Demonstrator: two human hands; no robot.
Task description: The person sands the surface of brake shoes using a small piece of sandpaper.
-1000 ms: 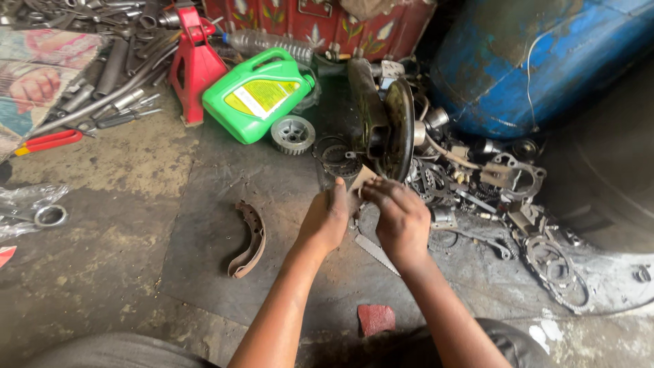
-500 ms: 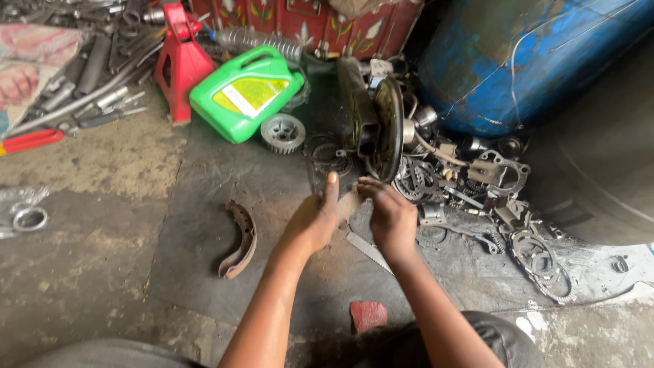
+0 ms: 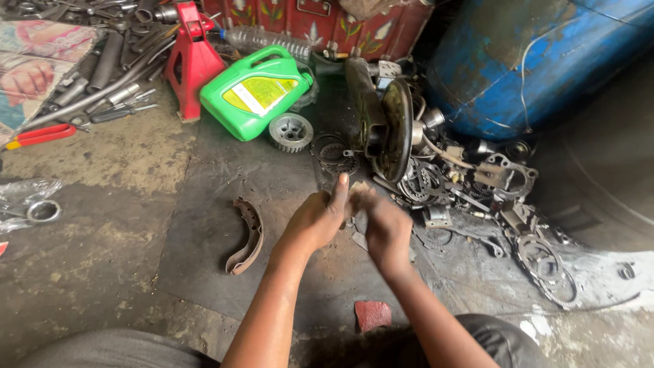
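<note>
Your left hand [image 3: 319,219] and right hand [image 3: 383,225] meet over the dark floor mat [image 3: 204,204], fingers clenched together on a small pale part [image 3: 355,191] held between them. A curved brake shoe [image 3: 246,236] lies near your left wrist. Metal parts [image 3: 470,184] crowd your right; the mat lies open leftward.
</note>
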